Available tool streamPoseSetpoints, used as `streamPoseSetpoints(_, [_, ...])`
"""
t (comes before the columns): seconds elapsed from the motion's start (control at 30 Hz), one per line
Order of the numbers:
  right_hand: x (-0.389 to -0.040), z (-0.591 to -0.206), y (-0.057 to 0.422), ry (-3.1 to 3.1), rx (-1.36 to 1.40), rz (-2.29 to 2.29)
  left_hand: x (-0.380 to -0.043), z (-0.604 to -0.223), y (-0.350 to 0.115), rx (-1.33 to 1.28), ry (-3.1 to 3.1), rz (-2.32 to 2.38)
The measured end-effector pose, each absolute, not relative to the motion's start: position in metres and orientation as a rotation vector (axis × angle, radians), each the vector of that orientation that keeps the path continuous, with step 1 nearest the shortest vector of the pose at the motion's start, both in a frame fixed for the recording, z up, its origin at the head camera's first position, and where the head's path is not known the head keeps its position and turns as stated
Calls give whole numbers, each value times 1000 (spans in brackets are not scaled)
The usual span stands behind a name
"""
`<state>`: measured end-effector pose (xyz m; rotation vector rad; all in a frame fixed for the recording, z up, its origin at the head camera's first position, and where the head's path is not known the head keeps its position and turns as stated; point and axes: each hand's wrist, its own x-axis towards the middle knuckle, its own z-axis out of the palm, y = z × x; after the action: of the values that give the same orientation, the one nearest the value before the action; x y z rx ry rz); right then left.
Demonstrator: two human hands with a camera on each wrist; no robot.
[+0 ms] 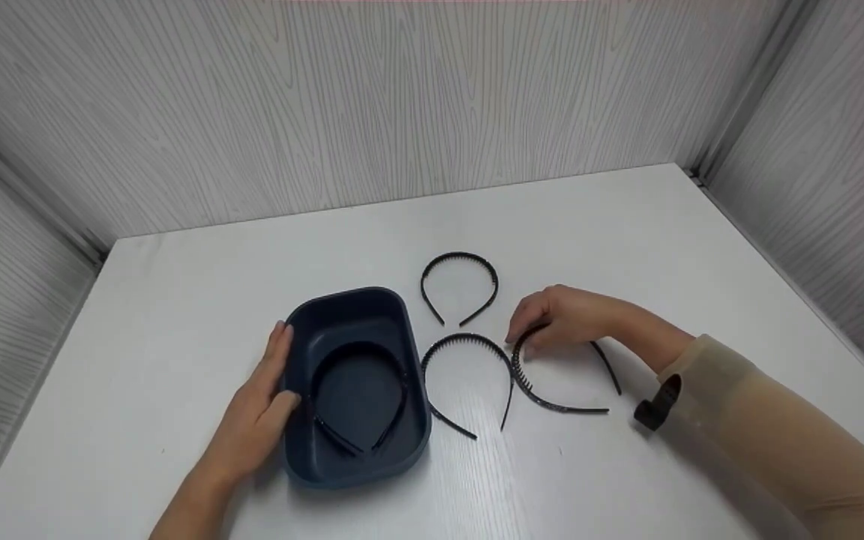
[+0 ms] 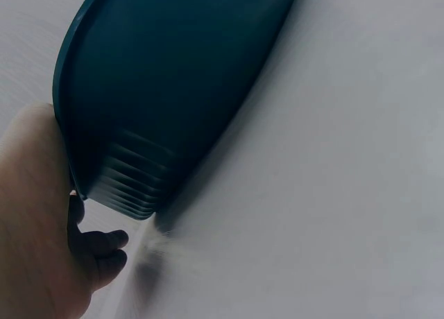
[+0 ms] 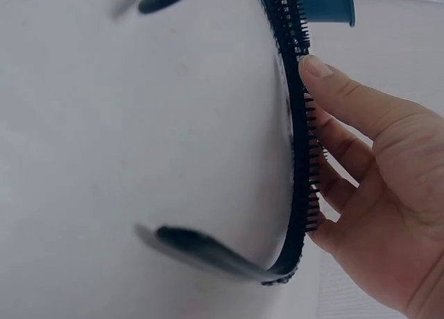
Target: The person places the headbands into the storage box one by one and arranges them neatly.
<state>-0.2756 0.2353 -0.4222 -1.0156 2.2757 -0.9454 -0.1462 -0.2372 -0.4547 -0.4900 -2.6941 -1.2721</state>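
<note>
A dark blue rectangular plastic basin (image 1: 408, 315) stands left of centre on the table, holding a black headband (image 1: 404, 390). My left hand (image 1: 256, 405) grips the basin's left wall, thumb over the rim and fingers along the outside; the left wrist view shows several curled fingertips (image 2: 107, 253) below the basin (image 2: 173, 69). My right hand (image 1: 571, 319) pinches the band of a black toothed headband (image 1: 544, 403) at the table. In the right wrist view, the thumb lies against the headband (image 3: 298, 145), with fingers behind it.
Between the basin and my right hand lies another toothed headband (image 1: 469, 337). Farther back is one more headband (image 1: 460, 255). Pale wood-grain panels (image 1: 402, 97) surround the white table (image 1: 177, 300) at the back and sides. A black strap (image 1: 657, 405) hangs by my right sleeve.
</note>
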Motion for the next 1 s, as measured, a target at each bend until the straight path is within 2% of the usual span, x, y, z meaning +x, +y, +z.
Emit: streamPoseSetpoints(1.0, [-282, -435, 237, 2293, -944, -934, -145, -453, -237, -461, -2721, -1271])
